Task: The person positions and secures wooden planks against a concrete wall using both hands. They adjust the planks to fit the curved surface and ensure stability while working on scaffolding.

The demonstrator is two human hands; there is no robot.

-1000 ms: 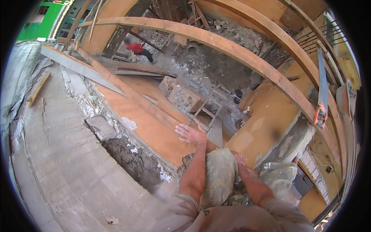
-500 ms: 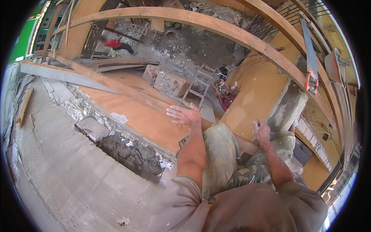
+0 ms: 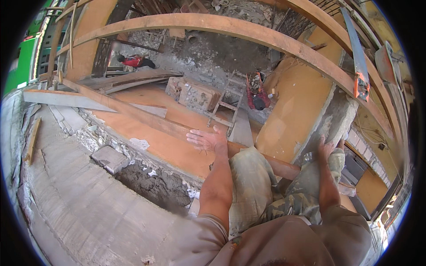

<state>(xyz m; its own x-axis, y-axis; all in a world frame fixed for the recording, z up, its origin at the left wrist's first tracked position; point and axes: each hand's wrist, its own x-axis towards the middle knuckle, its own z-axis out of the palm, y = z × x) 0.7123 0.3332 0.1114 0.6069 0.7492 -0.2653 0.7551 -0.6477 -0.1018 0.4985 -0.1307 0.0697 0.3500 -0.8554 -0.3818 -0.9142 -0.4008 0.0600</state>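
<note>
My left hand point(image 3: 208, 140) lies open on a long wooden beam point(image 3: 159, 124), fingers together and thumb out. That beam slants from the upper left and passes beneath my legs in camouflage trousers point(image 3: 250, 181). My right hand point(image 3: 326, 150) is beside my right knee, at the rough concrete ledge point(image 3: 339, 117). Its fingers look apart and nothing shows in them; their tips are partly hard to make out. To the left, wet mortar point(image 3: 153, 184) fills a gap in the wall top, next to a loose grey block point(image 3: 110, 158).
Curved timbers point(image 3: 213, 21) cross ahead of me. A handsaw point(image 3: 356, 57) with a blue blade and orange handle hangs at the right. Far below, one person in red point(image 3: 133, 61) and another in dark red point(image 3: 258, 101) with a load of rubble stand near a wooden ladder-like frame point(image 3: 227, 106).
My right hand has moved right and down onto the ledge beside my knee. My left hand stays on the beam. Below, the person in dark red has come further into view.
</note>
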